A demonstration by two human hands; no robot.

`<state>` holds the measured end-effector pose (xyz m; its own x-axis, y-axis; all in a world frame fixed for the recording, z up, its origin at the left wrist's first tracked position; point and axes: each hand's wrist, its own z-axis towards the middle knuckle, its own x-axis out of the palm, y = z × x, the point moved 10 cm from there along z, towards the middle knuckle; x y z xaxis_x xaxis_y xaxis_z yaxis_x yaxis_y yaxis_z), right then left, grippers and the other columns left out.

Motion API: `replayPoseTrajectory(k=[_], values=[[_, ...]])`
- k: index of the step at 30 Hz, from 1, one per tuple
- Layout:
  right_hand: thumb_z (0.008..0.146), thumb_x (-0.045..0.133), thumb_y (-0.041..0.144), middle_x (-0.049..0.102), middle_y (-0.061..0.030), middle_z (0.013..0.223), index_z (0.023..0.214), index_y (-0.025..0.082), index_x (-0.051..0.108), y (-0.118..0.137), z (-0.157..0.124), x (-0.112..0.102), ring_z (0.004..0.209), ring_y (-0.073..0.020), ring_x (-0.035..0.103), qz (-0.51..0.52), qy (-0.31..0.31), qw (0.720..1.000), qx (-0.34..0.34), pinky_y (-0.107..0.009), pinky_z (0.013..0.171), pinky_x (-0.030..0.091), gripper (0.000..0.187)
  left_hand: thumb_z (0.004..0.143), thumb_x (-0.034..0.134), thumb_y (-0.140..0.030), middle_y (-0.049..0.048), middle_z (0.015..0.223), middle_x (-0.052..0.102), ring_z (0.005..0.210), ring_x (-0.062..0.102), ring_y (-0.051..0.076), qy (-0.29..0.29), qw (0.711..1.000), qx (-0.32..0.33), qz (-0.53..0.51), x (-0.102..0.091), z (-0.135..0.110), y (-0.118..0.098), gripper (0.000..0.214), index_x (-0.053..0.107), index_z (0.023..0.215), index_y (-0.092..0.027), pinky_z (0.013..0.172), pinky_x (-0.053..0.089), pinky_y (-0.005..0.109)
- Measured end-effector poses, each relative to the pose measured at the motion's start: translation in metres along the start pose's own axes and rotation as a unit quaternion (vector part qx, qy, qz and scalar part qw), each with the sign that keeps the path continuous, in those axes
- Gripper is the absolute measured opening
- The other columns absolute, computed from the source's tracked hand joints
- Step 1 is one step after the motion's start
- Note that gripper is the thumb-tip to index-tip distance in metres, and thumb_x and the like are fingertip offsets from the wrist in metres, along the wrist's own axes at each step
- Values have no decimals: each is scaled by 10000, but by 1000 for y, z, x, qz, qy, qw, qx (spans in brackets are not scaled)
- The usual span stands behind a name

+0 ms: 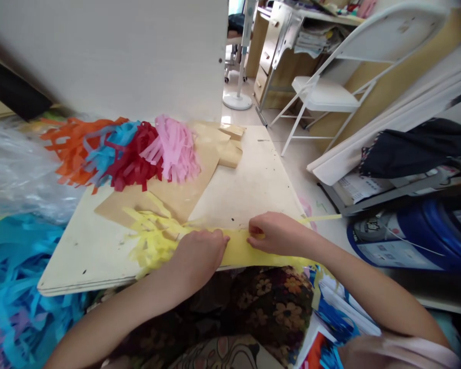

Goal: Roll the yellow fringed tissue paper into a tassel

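Note:
A length of yellow tissue paper [246, 250] lies along the near edge of the white table, its left end cut into a loose fringe [149, 241]. My left hand [200, 253] is closed on the paper just right of the fringe, fingers curled under. A short way to the right, my right hand [274, 233] pinches the paper's upper edge between thumb and fingers. The paper runs on beneath my right forearm toward the table's right corner. Behind the fringe lies a sheet of brown paper [176, 197].
Orange [72, 148], blue, red [140, 159] and pink [172, 148] fringed tassels lie at the table's back left. Clear plastic [19, 164] and blue paper strips [26, 287] crowd the left side. A white folding chair [326, 95] and a blue drum [418, 230] stand right of the table.

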<state>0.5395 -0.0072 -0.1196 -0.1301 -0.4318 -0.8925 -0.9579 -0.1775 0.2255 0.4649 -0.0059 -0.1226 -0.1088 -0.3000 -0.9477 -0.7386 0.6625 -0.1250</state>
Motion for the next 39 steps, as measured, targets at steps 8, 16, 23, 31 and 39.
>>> replayPoseTrajectory(k=[8,16,23,31,39], values=[[730,395,229,601,-31,636,671,154,532,-7,-8,6,552,-122,531,-92,-48,993,51,-230,451,215,166,817,249,-267,113,641,609,622,584,238,-7,999,-17,32,-3,3,9,374,566,689,-115,528,414,327],[754,421,313,584,-17,620,654,160,501,-18,-20,8,553,-126,541,-108,-70,989,72,-240,446,214,200,812,223,-257,96,620,602,594,581,228,-14,998,2,54,-5,7,9,407,573,646,-131,506,416,322],[734,455,342,550,8,584,626,172,481,-26,-26,8,522,-107,504,-89,-88,989,74,-228,440,205,204,814,213,-302,99,620,609,601,587,225,17,996,-26,86,-4,11,15,443,586,651,-127,493,404,297],[728,460,314,544,10,640,644,175,481,-31,-23,13,553,-88,459,-18,-53,996,66,-210,464,223,165,820,212,-293,93,586,599,566,578,225,10,993,-12,113,-4,12,17,446,582,628,-133,463,375,285],[707,482,309,529,14,625,623,174,494,-33,-20,14,526,-75,406,16,-27,997,77,-206,471,227,159,817,232,-315,95,573,591,568,576,214,11,992,-25,123,-5,14,18,449,584,612,-126,454,357,262]])
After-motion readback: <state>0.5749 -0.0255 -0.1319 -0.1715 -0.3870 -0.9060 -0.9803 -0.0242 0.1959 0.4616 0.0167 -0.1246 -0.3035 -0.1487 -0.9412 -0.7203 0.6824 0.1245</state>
